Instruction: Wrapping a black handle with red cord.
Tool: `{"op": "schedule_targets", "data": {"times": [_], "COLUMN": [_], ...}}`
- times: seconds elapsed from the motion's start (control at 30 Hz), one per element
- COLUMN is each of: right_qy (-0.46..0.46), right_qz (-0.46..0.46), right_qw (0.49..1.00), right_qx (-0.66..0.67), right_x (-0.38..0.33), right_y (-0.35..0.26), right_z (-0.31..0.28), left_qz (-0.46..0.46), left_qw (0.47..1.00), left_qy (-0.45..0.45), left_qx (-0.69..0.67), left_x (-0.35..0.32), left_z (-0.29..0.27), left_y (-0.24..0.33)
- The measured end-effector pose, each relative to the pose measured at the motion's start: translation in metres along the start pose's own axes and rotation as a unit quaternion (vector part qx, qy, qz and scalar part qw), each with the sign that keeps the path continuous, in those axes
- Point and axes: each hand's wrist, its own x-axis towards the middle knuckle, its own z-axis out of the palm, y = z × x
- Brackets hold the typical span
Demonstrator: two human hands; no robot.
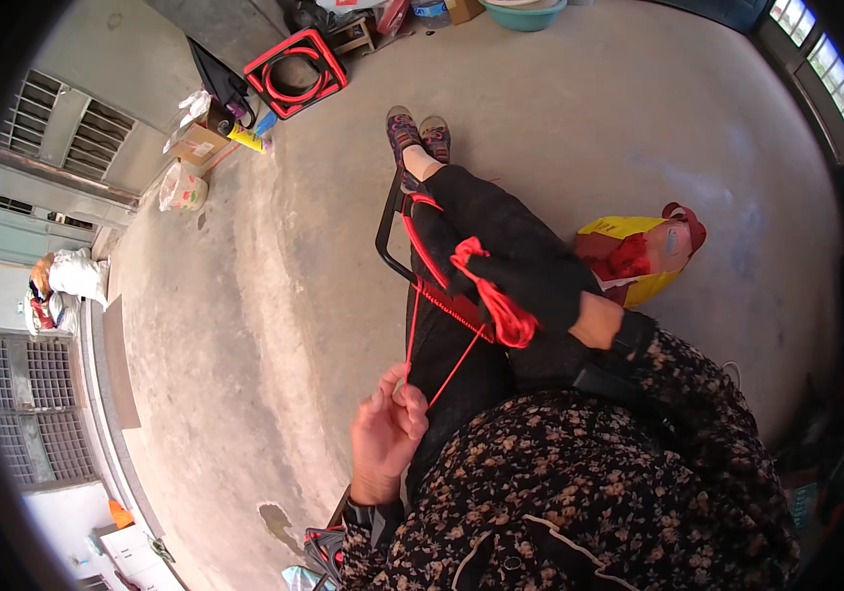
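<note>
Across my lap lies a black tubular frame [384, 229] with red cord wound closely along one edge [454, 309]. My left hand [389, 422] is bare and closed in a pinch on a thin red cord [412, 330], which runs taut from the fingers up to the wound edge. A second strand [456, 370] slants from near that hand to the frame's right corner. My right hand [540, 286], in a black glove, is closed around a looped bundle of red cord [501, 305] just right of the frame. The glove's fingertips are hard to make out against my black trousers.
A red and yellow bag [639, 251] with red stuff inside stands on the floor to my right. A black frame with red cord [296, 74] lies far left, near a cardboard box [200, 143] and a white bucket [182, 187]. A teal basin [525, 17] sits at the far edge.
</note>
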Motion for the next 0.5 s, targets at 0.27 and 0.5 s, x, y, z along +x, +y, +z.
{"op": "schedule_targets", "data": {"times": [0.27,0.5], "right_qy": [-0.033,0.165], "right_qz": [0.036,-0.257], "right_qw": [0.997,0.937], "right_qx": [-0.059,-0.171], "right_x": [-0.001,0.001], "right_y": [-0.005,-0.060], "right_z": [0.016,0.018], "left_qz": [0.041,0.269], "left_qw": [0.986,0.934], "left_qy": [-0.039,-0.140], "left_qx": [0.159,0.189], "left_x": [-0.027,0.017], "left_z": [-0.011,0.049], "left_y": [-0.003,0.039]}}
